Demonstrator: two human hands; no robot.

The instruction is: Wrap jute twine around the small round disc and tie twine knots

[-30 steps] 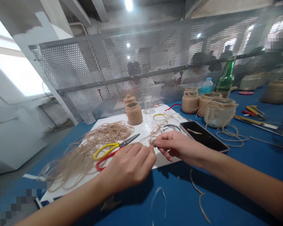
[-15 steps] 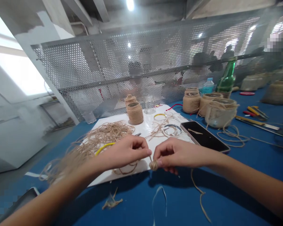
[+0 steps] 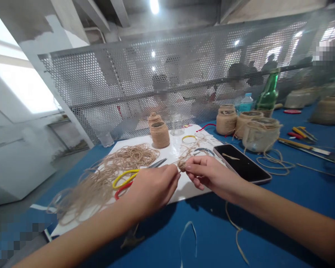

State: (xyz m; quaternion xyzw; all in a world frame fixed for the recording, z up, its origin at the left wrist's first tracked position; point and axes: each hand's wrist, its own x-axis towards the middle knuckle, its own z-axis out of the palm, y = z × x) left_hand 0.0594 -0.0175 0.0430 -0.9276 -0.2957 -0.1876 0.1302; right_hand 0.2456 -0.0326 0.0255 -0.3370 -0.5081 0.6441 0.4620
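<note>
My right hand [image 3: 209, 174] pinches a small knot of jute twine [image 3: 181, 165] between thumb and fingertips, above the front of the white board [image 3: 173, 153]. My left hand [image 3: 152, 188] is closed in a pinch right beside it, gripping the twine's strand at the knot. Both hands meet at the knot. Scissors with yellow and red handles [image 3: 128, 178] lie on the board just left of my left hand. A loose heap of twine [image 3: 106, 171] spreads over the board's left side.
A twine-wrapped jar [image 3: 159, 134] and a bare glass jar [image 3: 176, 124] stand at the board's back. A phone [image 3: 241, 163] lies right of the board. More wrapped jars [image 3: 226, 121], a green bottle [image 3: 268, 93] and tools [image 3: 301, 132] sit at right. Twine scraps [image 3: 236, 230] lie on the blue table.
Both hands moved away from me, back over the board, carrying the knot upward. The left hand's back now faces me and the scissors show again.
</note>
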